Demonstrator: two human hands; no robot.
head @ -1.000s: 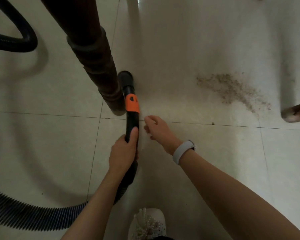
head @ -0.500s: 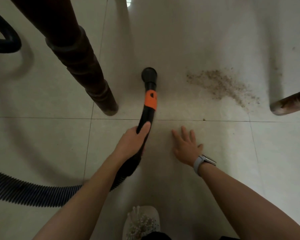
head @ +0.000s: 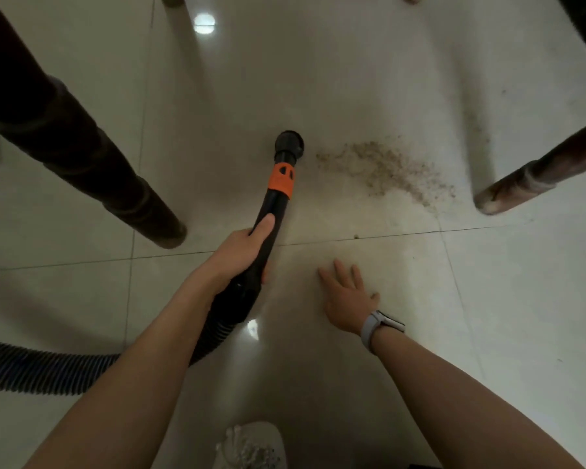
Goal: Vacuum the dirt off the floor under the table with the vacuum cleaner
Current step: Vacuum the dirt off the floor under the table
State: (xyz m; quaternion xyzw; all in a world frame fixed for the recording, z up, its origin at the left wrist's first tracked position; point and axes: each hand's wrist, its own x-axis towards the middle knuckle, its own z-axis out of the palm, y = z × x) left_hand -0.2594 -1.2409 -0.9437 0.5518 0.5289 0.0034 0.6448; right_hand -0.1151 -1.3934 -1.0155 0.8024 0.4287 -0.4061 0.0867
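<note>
Left fingers: they were curled round the black wand, thumb laid flat along its top, a firm wrap from the left hand.
Right fingers: they were straight and spread, the right hand flat on the floor, apparently a brace for the crouch and holding nothing.
Wrist: a pale watch sat on the right one.
Wand: it ran up from the grip past an orange collar to the round nozzle, mouth down at tile level; whether it touched the tile, I couldn't tell.
Hose: the ribbed hose trailed off left behind the forearm.
Dirt: the brown patch lay just right of the nozzle, near it but apart, between the two table legs, dark leg on the left and brown leg on the right.
Done so far: the nozzle was in under the table and lined up beside the mess.
Left to do: by the look of it, nearly all of it; the patch looked whole, plus one stray speck on the grout line.
Next call: a short sweep right should meet the near edge first.
</note>
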